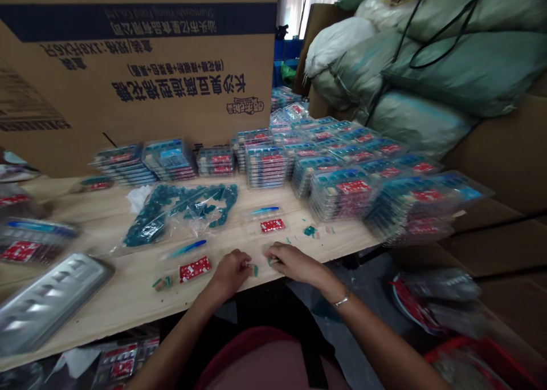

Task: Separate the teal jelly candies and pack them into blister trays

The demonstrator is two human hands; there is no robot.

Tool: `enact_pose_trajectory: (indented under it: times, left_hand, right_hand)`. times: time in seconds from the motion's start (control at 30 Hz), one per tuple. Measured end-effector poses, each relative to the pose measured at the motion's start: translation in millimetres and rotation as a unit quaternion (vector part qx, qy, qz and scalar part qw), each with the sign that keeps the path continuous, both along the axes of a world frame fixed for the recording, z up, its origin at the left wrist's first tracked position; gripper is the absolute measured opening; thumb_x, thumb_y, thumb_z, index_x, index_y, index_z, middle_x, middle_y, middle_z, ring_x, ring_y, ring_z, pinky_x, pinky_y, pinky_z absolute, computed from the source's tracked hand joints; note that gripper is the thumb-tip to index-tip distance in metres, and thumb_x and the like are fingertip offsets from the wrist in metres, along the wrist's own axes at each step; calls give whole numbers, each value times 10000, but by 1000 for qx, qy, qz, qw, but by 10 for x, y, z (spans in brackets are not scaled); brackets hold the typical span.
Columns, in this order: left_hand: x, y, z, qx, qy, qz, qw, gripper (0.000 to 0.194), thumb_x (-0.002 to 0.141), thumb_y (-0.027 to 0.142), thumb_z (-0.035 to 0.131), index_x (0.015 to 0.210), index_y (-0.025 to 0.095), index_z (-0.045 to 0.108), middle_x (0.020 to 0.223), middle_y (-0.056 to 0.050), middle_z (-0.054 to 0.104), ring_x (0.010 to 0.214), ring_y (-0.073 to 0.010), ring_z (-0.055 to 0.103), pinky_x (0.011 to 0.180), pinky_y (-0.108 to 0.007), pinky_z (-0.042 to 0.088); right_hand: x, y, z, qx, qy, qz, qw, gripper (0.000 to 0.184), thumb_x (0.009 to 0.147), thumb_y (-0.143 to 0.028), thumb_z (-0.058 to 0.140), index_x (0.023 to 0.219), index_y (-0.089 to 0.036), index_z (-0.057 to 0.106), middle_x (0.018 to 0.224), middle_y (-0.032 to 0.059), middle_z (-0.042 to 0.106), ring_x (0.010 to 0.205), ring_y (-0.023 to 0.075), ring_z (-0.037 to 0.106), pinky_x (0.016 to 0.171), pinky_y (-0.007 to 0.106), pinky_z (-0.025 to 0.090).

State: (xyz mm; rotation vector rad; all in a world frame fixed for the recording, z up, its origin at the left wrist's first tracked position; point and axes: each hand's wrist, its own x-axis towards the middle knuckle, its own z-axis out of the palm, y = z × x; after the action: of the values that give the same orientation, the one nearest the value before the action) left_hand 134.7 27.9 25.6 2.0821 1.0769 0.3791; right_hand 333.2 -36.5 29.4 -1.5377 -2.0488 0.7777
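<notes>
At the table's front edge, my left hand [231,273] is closed in a pinch on a small tan-and-green piece [253,270]. Just right of it, the fingers of my right hand [294,263] are closed round a small green piece [273,260], mostly hidden by them. Left of my left hand lies a clear plastic tray [173,267] with a red patterned packet [195,269], a blue stick-like item [188,248] and small tan-and-green pieces [161,283]. Beyond my hands is a second tray with a red packet [272,225] and a blue stick-like item [265,210].
A clear bag of dark green pieces [171,207] lies further back. Stacks of filled trays [342,193] line the back and right. A metal mould-like tray [55,299] sits at left. Green scraps [310,230] lie near the right edge. A large carton [141,105] stands behind.
</notes>
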Motion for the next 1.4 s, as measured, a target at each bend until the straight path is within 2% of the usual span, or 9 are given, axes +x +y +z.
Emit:
enact_pose_trajectory:
  times: [0.13, 0.33, 0.47, 0.6, 0.7, 0.83, 1.03, 1.2, 1.4]
  left_hand:
    - [-15, -99, 1, 24, 27, -42, 998, 148, 662, 71, 559, 695, 183, 651, 742, -21, 578, 649, -140, 554, 608, -238, 402]
    - [-54, -288, -36, 68, -41, -48, 996, 119, 693, 85, 523, 689, 175, 601, 739, -28, 603, 696, -151, 569, 638, -240, 435]
    - [-82, -259, -72, 38, -123, -24, 991, 107, 733, 117, 501, 699, 175, 584, 650, 11, 603, 605, -113, 562, 576, -204, 432]
    - [-98, -168, -153, 61, -155, -17, 986, 102, 777, 164, 503, 795, 173, 602, 716, -3, 624, 650, -113, 583, 609, -209, 451]
    - [-95, -143, -215, 66, -144, -31, 987, 167, 778, 157, 502, 897, 176, 618, 747, -12, 629, 656, -116, 575, 611, -214, 447]
    - [-77, -150, -217, 68, -134, -44, 988, 204, 749, 108, 483, 846, 172, 651, 746, -19, 604, 673, -120, 559, 616, -216, 436]
    - [7, -71, -187, 16, -121, 14, 992, 199, 683, 95, 519, 772, 161, 684, 680, -10, 597, 625, -118, 556, 588, -209, 434]
    - [89, 12, -124, -71, -106, 19, 992, 177, 688, 123, 528, 739, 163, 694, 693, -20, 689, 666, -143, 622, 633, -225, 468]
    - [65, 74, -20, -45, -53, 63, 996, 161, 645, 114, 526, 626, 172, 675, 626, -9, 686, 613, -146, 614, 582, -222, 446]
  right_hand:
    - [-49, -28, 55, -2, -52, -8, 999, 234, 741, -6, 499, 862, -181, 597, 871, 29, 541, 785, 153, 534, 714, 235, 385]
    - [-24, -62, -22, 36, 3, -27, 999, 192, 753, -21, 548, 826, -186, 613, 835, 10, 553, 759, 137, 544, 692, 217, 386]
    - [-20, -49, -43, 39, 48, -34, 998, 166, 787, -47, 549, 847, -175, 636, 806, 16, 579, 764, 143, 554, 701, 225, 401]
    - [-75, -35, -10, 41, 80, -21, 996, 190, 793, -50, 542, 902, -166, 647, 852, 31, 600, 782, 141, 563, 720, 228, 420]
    - [-157, -23, -22, 26, 73, -9, 997, 178, 770, -52, 573, 872, -171, 658, 836, 25, 622, 766, 143, 569, 709, 228, 423]
    - [-250, -14, -81, 15, 92, -39, 995, 163, 764, -73, 591, 878, -171, 653, 813, 20, 638, 760, 147, 573, 693, 229, 421]
    - [-247, -32, -118, -8, 174, -39, 984, 129, 768, -93, 568, 819, -162, 664, 800, 22, 614, 723, 129, 558, 655, 215, 415]
    - [-252, -6, -150, -37, 215, -68, 974, 113, 731, -89, 580, 792, -158, 644, 696, -12, 583, 640, 109, 516, 588, 198, 385]
    - [-304, 72, -154, -48, 249, -76, 964, 89, 743, -112, 548, 752, -154, 626, 667, -17, 599, 628, 109, 538, 593, 200, 403]
